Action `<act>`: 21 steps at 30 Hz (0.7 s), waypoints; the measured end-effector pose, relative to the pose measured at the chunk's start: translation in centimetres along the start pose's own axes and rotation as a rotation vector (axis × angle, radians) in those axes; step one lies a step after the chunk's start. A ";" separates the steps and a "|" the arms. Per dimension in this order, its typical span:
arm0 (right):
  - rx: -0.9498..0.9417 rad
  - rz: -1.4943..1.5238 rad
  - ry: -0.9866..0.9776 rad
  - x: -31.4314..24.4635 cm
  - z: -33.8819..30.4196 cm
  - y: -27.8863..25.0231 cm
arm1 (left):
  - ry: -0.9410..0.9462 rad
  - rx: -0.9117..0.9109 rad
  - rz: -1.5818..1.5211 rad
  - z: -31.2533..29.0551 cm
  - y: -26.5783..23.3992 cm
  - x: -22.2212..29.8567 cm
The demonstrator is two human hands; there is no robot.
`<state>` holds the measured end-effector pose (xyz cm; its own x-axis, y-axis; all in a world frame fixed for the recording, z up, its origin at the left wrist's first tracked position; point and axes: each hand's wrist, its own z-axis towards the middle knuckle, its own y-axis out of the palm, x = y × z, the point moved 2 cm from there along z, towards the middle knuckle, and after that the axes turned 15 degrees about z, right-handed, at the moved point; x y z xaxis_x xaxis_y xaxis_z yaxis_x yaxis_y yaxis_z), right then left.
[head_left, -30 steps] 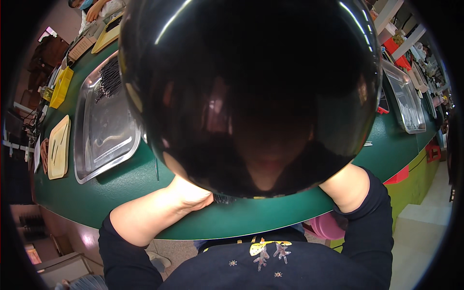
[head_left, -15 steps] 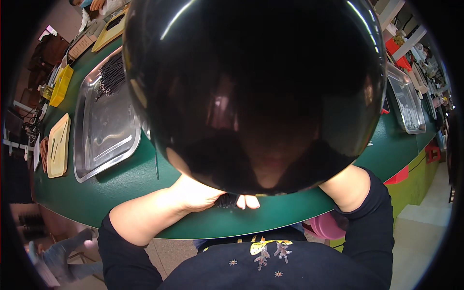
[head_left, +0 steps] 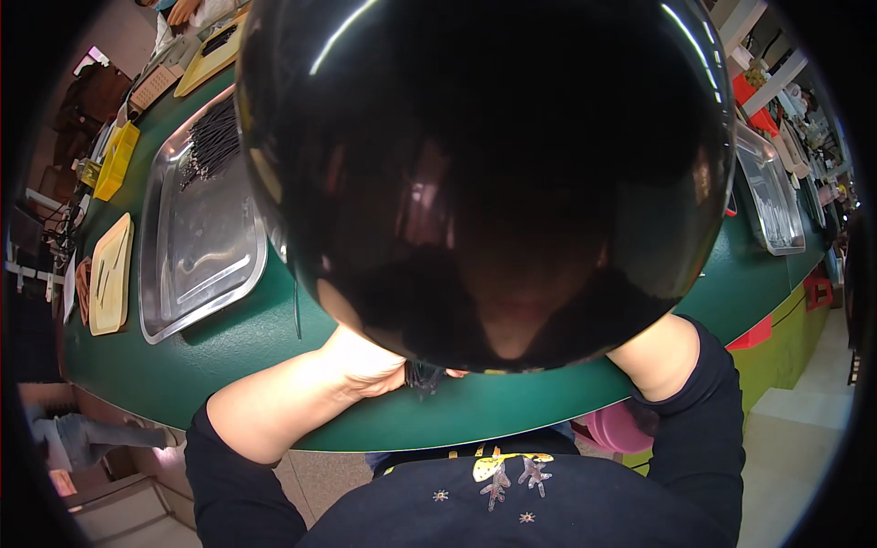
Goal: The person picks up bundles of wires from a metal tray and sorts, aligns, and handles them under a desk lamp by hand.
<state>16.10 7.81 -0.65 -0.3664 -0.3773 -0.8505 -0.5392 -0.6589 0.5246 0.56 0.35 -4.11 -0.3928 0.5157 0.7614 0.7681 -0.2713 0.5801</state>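
Note:
A big glossy black dome (head_left: 484,183) fills the middle of the view and covers most of both hands. At its lower left edge my left hand (head_left: 375,367) is closed around a bundle of thin black wires (head_left: 423,376), whose ends stick out below the dome. A small bit of fingertip shows just right of the bundle; whose hand it belongs to I cannot tell. Of my right arm only the forearm and wrist (head_left: 656,352) show at the lower right; the right hand and its fingers are hidden behind the dome.
The green table (head_left: 228,356) carries a steel tray (head_left: 206,251) with black wires (head_left: 215,137), a cream tray (head_left: 110,274) and a yellow bin (head_left: 117,163) on the left. Another steel tray (head_left: 772,196) lies right. A pink tub (head_left: 617,429) is below the edge. Another person's hand (head_left: 184,11) shows far left.
The fingertips under the dome have drawn back mostly out of sight, and the wire bundle hangs a little lower. My forearms have barely moved. In the lower left background a person's leg has shifted.

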 end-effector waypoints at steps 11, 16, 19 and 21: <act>0.199 -0.100 0.007 1.1 0.1 -0.7 | 0.038 0.274 0.159 -0.2 -0.6 -0.2; -0.014 0.243 0.086 -1.0 -0.2 -0.7 | 0.063 0.264 0.099 0.0 -1.2 -1.1; 0.011 0.147 0.111 -0.2 -0.1 -0.5 | 0.069 0.204 0.140 0.0 -1.0 -1.0; 0.011 0.313 0.017 0.9 0.0 -1.1 | 0.132 0.096 0.204 0.1 -0.4 -0.9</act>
<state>16.36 8.19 -2.00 -0.5037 -0.5715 -0.6478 -0.4102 -0.5017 0.7616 0.63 0.10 -5.03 -0.2828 0.3456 0.8948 0.8801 -0.2774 0.3853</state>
